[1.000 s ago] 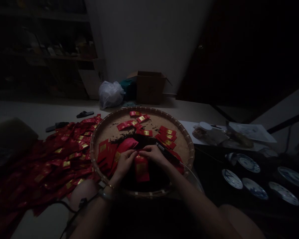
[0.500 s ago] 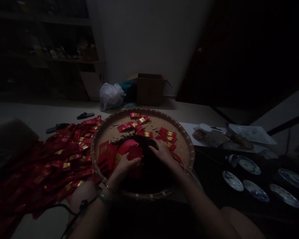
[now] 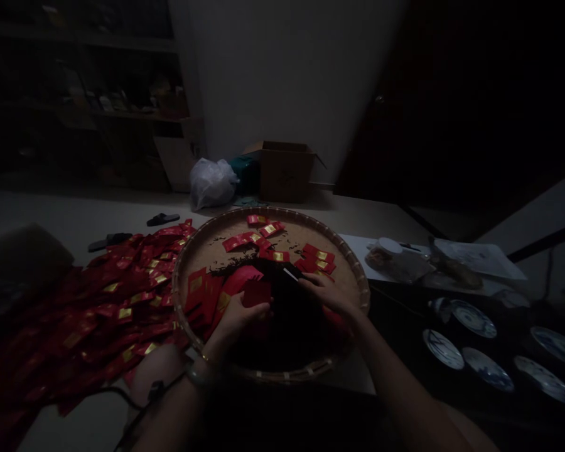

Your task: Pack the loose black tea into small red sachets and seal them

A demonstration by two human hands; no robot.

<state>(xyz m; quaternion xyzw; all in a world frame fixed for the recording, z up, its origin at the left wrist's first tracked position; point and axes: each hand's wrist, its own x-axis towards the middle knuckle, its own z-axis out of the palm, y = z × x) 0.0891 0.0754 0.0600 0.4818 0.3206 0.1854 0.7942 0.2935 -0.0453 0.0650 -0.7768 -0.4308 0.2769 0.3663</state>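
Observation:
My left hand (image 3: 235, 319) is closed on a small red packet (image 3: 257, 293), thumb across its front, over the near left part of a round woven bamboo tray (image 3: 346, 251). To its right, above a heap of dark loose leaves (image 3: 287, 326), my right hand (image 3: 324, 292) pinches a thin tool with a pale, narrow edge (image 3: 290, 274); its exact kind is too dark to make out. A bright red-pink piece (image 3: 245, 275) lies behind my left hand. Flat red packets (image 3: 198, 290) rest at the tray's left, and filled red packets (image 3: 317, 254) lie toward its far and right sides.
A large pile of red packets (image 3: 136, 295) covers the floor at left, near slippers (image 3: 162, 219). Behind the tray stand a white plastic bag (image 3: 211, 183) and a cardboard box (image 3: 285, 172). At right are blue-and-white plates (image 3: 487, 369) and a lidded jar (image 3: 386, 251).
My right hand has lifted back and right from the dark leaves, and the pale-edged tool now shows in it. My left hand stays nearly in place with the red packet.

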